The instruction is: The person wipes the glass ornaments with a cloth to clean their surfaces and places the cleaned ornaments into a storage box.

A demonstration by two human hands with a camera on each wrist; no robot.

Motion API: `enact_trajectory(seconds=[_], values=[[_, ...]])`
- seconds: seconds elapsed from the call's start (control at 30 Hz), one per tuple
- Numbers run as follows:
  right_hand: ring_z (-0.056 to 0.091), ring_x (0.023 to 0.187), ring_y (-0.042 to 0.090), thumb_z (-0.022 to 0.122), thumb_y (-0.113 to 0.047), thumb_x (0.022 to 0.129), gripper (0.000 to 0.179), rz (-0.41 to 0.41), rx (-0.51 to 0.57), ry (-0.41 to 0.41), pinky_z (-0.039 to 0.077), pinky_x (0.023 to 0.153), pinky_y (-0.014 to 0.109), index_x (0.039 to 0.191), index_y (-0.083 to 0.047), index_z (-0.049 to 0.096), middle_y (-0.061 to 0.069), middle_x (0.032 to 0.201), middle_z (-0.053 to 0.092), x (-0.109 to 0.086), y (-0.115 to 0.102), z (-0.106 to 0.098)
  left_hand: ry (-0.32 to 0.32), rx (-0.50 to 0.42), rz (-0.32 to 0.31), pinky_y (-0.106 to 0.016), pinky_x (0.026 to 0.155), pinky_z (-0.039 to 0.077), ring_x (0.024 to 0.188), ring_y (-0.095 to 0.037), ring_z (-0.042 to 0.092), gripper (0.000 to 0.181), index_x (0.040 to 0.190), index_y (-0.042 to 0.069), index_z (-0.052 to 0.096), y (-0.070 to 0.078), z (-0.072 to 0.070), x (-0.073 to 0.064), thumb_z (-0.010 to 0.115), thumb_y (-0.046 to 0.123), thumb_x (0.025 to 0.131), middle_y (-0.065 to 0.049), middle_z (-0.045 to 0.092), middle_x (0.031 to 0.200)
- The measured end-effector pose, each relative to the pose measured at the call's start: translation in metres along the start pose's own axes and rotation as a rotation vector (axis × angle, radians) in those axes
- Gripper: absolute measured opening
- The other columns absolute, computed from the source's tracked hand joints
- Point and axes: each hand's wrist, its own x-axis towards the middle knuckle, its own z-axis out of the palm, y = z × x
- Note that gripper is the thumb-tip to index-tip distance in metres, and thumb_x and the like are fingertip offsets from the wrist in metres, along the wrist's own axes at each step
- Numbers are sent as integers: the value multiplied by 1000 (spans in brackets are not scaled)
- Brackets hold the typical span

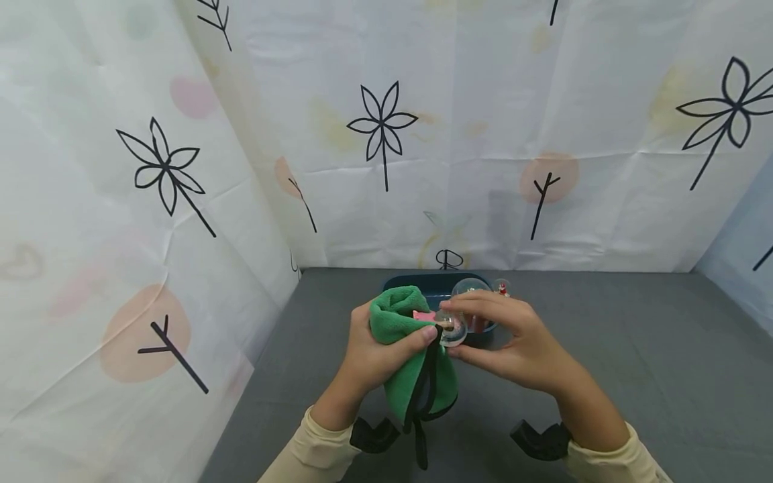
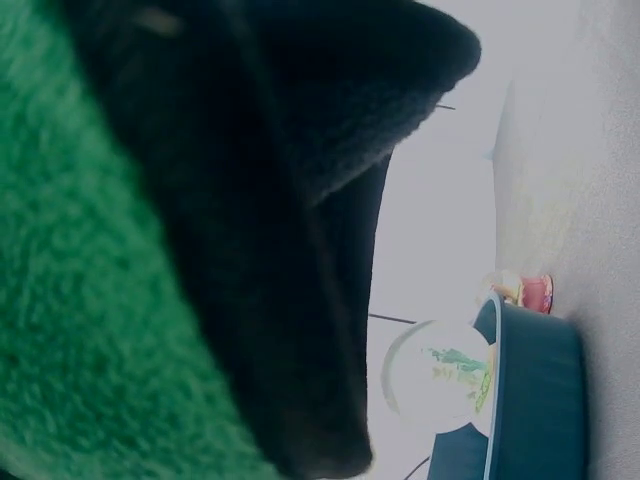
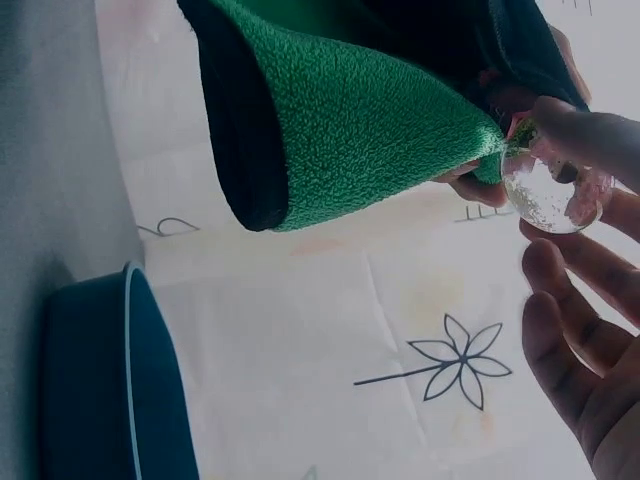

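A small snow globe point(image 1: 454, 333) with a clear ball and a pink base is held in front of the body. My left hand point(image 1: 373, 357) grips a green cloth point(image 1: 395, 315) with black edging, bunched around the globe's pink base; the thumb presses near the ball. With thumb and fingers my right hand point(image 1: 522, 339) pinches the clear ball from the right. In the right wrist view the ball point(image 3: 555, 195) touches the cloth point(image 3: 370, 130), whose free part hangs down. Cloth fills much of the left wrist view and hides the left fingers.
Behind the hands a dark blue bin point(image 1: 417, 280) stands on the grey table point(image 1: 634, 355). A larger snow globe point(image 1: 470, 287) is in it, partly hidden by my right hand. Beyond the bin's right end is a small globe with a red figure point(image 1: 502, 288). Patterned curtains point(image 1: 447, 134) surround the table.
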Motion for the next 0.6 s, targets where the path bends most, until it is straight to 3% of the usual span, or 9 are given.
enact_trajectory(seconds=[0.1,0.27,0.43,0.6], values=[[66,99,10,90,-7,84,59,12,2,-10,58,79,23,139,-5,68,9,129,72,0,0,-1,15,14,-11,-39,71,67,82,-15,74,24,108,3,73,-1,1,0,84,4,86,-20,74,93],[70,112,10,80,2,90,57,131,2,-57,63,86,27,144,-9,64,7,136,71,-1,-1,-1,33,30,-22,-39,72,67,83,-16,75,28,109,4,73,-2,1,-2,86,6,84,-18,74,95],[73,98,7,64,1,102,44,234,-22,-85,62,81,30,144,-12,65,1,125,76,-2,0,-3,26,27,-4,-39,70,67,81,-17,74,29,110,7,73,-2,1,-1,86,6,84,-15,74,95],[74,91,5,62,-3,105,35,269,-15,-118,60,77,29,138,-11,69,-6,108,79,-2,1,-4,15,17,16,-39,70,67,81,-17,74,28,110,7,73,-3,2,-1,85,6,84,-15,74,95]])
